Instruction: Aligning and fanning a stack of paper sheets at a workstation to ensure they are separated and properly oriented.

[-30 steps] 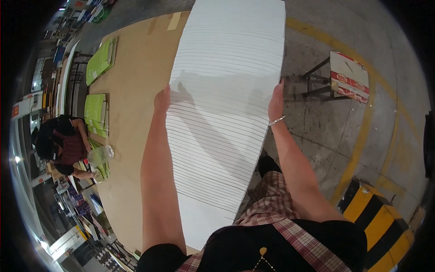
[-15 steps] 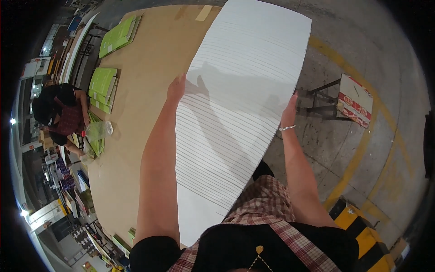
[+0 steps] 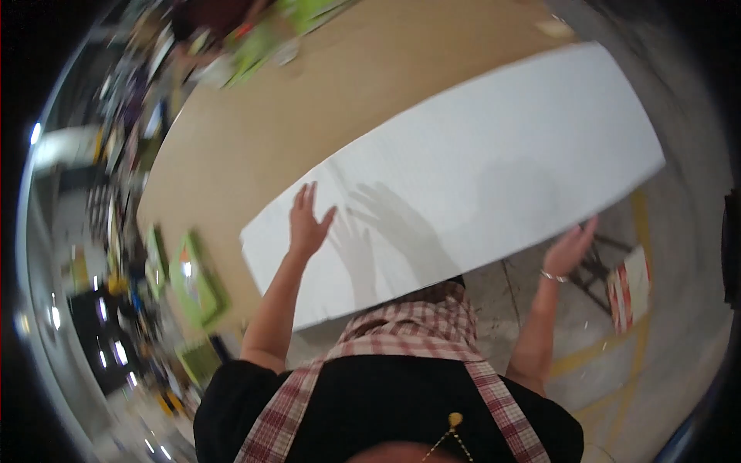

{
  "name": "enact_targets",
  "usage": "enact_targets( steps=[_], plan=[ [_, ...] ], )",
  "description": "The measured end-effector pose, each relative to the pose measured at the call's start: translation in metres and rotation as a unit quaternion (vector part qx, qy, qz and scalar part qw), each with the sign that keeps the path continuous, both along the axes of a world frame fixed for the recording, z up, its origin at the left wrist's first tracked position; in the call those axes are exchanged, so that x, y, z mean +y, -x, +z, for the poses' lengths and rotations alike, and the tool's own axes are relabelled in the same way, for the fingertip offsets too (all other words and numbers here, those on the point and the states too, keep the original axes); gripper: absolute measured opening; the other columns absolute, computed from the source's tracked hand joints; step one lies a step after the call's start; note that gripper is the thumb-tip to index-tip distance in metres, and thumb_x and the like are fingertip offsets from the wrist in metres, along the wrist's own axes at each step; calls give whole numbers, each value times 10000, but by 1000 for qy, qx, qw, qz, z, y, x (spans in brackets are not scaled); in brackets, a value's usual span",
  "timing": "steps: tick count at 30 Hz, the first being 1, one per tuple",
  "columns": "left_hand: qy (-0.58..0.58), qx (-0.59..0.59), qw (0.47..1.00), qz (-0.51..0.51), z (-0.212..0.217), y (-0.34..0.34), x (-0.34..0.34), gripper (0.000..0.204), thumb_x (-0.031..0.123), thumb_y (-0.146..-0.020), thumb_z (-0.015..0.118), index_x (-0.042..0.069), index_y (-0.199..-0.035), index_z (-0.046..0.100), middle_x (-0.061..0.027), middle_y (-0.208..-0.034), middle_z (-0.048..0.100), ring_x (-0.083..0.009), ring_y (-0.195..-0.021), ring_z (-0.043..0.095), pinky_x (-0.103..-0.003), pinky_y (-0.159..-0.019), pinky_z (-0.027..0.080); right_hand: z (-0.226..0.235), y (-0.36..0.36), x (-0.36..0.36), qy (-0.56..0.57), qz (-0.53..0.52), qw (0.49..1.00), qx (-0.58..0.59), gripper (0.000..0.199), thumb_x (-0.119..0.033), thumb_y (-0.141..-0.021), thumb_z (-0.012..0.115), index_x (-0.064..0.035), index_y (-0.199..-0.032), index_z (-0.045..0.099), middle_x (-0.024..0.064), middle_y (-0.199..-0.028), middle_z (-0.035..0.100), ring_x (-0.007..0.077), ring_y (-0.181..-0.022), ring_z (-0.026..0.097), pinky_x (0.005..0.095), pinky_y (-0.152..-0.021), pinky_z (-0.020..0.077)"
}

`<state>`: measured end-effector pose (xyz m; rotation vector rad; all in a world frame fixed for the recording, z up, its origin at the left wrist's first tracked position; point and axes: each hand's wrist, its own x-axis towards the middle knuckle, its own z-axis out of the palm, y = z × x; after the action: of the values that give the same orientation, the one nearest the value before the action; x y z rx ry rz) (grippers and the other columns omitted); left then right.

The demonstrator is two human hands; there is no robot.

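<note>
A long white sheet or board lies slanted across the near side of the brown tabletop, its right part reaching over the table's edge. My left hand is over the sheet's left part, fingers spread and nothing in them; whether it touches the surface I cannot tell. My right hand is at the sheet's near edge on the right, its fingers stretched out against or just beside that edge. Shadows of my hands and head fall on the sheet. The ruled lines on it are blurred.
Green flat packages lie at the table's left end. Across the table at upper left, a person is by more green pieces and a clear bottle. A stool with a red-and-white top stands on the floor at right.
My view has turned, so the sheet now runs sideways instead of lengthwise. My left hand has gone from gripping its far-side edge to spread over its surface; my right hand's fingers have straightened.
</note>
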<state>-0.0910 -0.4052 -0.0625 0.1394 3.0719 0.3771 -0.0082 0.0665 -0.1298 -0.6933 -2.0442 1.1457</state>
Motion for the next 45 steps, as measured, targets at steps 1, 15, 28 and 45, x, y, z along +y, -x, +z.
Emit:
enact_targets(
  steps=[1, 15, 28, 45],
  plan=[
    [20, -21, 999, 17, 1, -33, -20, 674, 285, -773, 653, 29, -1313, 341, -241, -1324, 343, -374, -1231, 318, -422, -1006, 292, -3, -5, -12, 37, 22, 998, 35, 427, -152, -913, 402, 64, -1277, 347, 216, -1274, 419, 322, -1171, 424, 420, -983, 327],
    [-3, -254, 959, 127, -42, -175, -7, 1014, 417, -644, 748, 106, -1401, 150, -344, -1366, 154, -456, -1239, 282, -455, -970, 339, -24, -6, 35, -307, 51, 935, -171, 252, -182, -773, 597, -38, -978, 620, 120, -836, 580, 287, -818, 518, 381, -751, 427],
    [34, -256, 961, 100, -62, -185, -14, 1089, 300, -591, 806, 169, -1418, 109, -317, -1396, 112, -422, -1290, 207, -422, -1019, 281, -34, 25, 84, -323, 174, 904, -220, 328, -222, -755, 645, -44, -1025, 590, 78, -909, 519, 244, -839, 507, 353, -729, 437],
    [43, -274, 944, 180, -56, -183, -4, 1118, 277, -555, 822, 238, -1417, 111, -251, -1430, 96, -429, -1272, 231, -455, -1017, 285, -33, 71, 112, -19, 328, 839, -433, 430, -390, -591, 755, -38, -579, 509, 66, -517, 473, 182, -475, 426, 326, -480, 372]
  ],
)
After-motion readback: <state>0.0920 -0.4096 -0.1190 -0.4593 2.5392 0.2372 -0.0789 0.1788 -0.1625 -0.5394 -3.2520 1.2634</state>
